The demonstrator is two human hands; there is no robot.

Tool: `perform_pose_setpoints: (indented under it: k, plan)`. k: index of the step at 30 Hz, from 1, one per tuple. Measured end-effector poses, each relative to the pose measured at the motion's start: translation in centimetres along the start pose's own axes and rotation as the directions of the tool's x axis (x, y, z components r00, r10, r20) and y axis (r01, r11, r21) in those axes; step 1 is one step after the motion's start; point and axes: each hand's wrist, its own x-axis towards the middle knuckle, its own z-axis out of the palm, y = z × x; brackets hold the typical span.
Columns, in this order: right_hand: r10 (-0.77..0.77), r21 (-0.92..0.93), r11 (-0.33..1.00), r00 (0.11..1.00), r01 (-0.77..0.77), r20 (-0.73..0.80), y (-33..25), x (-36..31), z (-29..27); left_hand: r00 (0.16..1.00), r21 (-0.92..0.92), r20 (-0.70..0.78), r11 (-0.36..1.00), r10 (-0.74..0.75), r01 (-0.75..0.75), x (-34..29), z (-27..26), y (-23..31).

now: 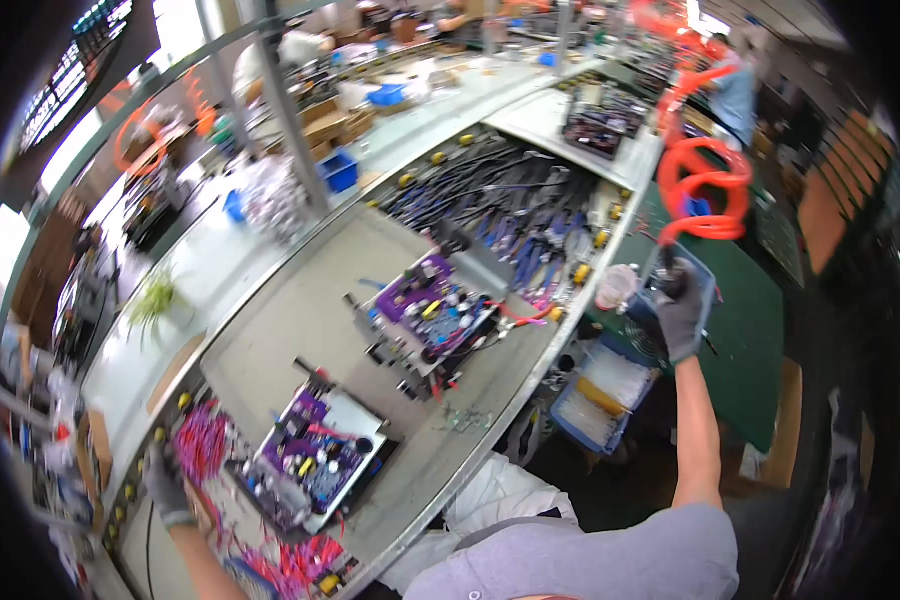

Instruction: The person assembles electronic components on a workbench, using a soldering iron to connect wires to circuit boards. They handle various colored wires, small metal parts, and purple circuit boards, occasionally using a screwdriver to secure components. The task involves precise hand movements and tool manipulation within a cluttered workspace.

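Note:
My right hand (678, 315), in a grey glove, is closed round a dark air tool (670, 268) below a coiled orange hose (705, 190). It is over a blue bin (698, 268) on the right. My left hand (166, 488), also gloved, is at the belt's left edge beside a bundle of pink wires (202, 440); blur hides its fingers. Between my arms, an open unit with a purple circuit board (315, 450) lies on the belt. Farther off is a second purple-board unit (432, 305), with red-handled pliers (520, 320) beside it.
Black and blue cables (510, 200) fill the belt's far section. Another board unit (605, 120) stands beyond them. A translucent cup (617, 287) is near the bin. Below it, a blue crate (602, 395) holds white pieces. Small loose parts (465, 420) lie on the metal belt (300, 290).

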Motion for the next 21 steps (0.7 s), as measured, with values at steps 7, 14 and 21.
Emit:
perform_pose_setpoints:
  k: [7,14,21]
  plan:
    - [0.172,0.956,-0.117,0.943,-0.269,0.286,-22.3,0.3,3.5,0.924,-0.112,0.348,0.986,0.155,-0.123,-20.5,16.6,8.0]
    - [-0.265,0.671,-0.615,0.910,-0.414,0.318,-37.6,-3.9,7.8,0.822,-0.392,0.544,0.814,-0.171,0.429,-27.7,21.6,5.8]
    - [-0.506,0.606,-0.603,0.836,-0.519,0.212,-40.8,-6.3,9.8,0.850,-0.628,0.520,0.634,-0.089,0.451,-28.1,20.4,2.0]
